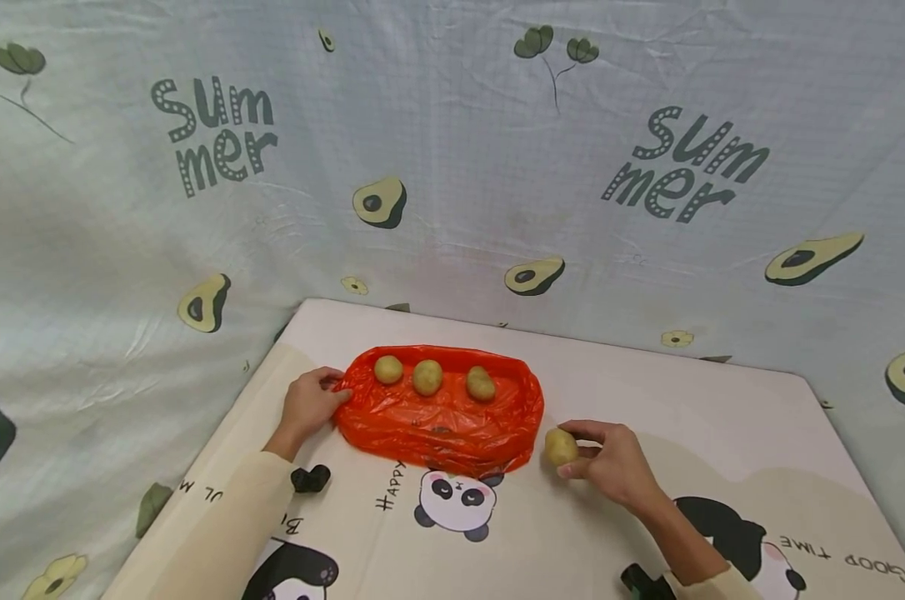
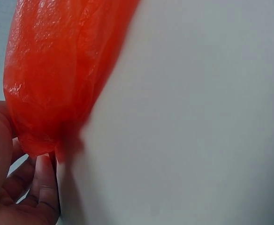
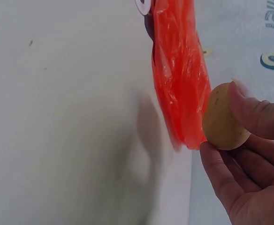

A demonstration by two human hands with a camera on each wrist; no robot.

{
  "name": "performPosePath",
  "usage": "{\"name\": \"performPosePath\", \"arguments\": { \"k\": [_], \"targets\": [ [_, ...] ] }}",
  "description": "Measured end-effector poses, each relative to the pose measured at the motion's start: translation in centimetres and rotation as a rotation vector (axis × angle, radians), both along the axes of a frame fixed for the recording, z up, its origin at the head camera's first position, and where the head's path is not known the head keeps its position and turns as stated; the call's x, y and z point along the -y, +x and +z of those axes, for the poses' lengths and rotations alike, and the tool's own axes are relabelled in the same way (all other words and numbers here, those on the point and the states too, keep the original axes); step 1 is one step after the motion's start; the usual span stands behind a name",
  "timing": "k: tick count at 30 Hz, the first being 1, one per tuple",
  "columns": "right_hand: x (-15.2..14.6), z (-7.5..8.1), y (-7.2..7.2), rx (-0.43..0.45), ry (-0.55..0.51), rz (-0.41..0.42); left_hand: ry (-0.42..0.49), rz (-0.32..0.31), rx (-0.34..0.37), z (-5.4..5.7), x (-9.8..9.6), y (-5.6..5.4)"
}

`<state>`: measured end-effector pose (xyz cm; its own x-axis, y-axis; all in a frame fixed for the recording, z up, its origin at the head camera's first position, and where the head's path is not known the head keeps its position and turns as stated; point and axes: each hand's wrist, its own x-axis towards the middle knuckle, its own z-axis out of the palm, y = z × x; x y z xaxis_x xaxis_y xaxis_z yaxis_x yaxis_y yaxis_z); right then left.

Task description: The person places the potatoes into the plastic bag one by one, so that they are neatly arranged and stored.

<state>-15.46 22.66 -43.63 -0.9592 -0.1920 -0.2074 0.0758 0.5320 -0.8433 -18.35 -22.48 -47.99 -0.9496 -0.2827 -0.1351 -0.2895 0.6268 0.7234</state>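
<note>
Hand, left (image 1: 310,407): we see its thumb and fingers pinching the left end of the red plastic bag (image 1: 411,442), steadying it, as we judge.
Bag, red: we find it spread open in a long oval on the panda-print cover (image 1: 610,375), its rim raised around a sunken middle. Three potatoes lie inside, toward its far side.
Potato, leftmost (image 1: 388,369): we note it within the bag, near the left end and just beside its neighbour.
Potato, middle (image 1: 427,377): we place it inside too, a narrow gap from the leftmost.
Potato, right of the row (image 1: 480,383): we see it inside, set apart from the other two by a wider gap.
Potato, held (image 1: 561,447): we locate it outside the bag, just beyond the right end, and it appears lifted off the cover.
Hand, right (image 1: 613,460): we see the held potato pinched between thumb and fingertips, clearest in the right wrist view.
Potatoes, count: we judge the work partway along, with three inside the bag and one unplaced. Whether the held one is bound inward or outward we cannot tell, and we see no other loose potato on the cover.
</note>
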Motion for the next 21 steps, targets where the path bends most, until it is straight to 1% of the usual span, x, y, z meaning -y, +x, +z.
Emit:
{"name": "performPosePath", "arguments": {
  "k": [4, 7, 21],
  "targets": [
    [0.5, 0.1, -0.1, 0.019, -0.058, 0.003, 0.0, 0.002, -0.002, 0.0, 0.1, 0.0],
    [0.8, 0.1, -0.2, 0.02, -0.074, 0.008, 0.002, 0.002, -0.006, 0.0, 0.1, 0.1],
    [2.6, 0.5, -0.1, 0.03, -0.08, -0.005, 0.011, 0.009, -0.005, 0.0, 0.1, 0.1]
  ]
}}
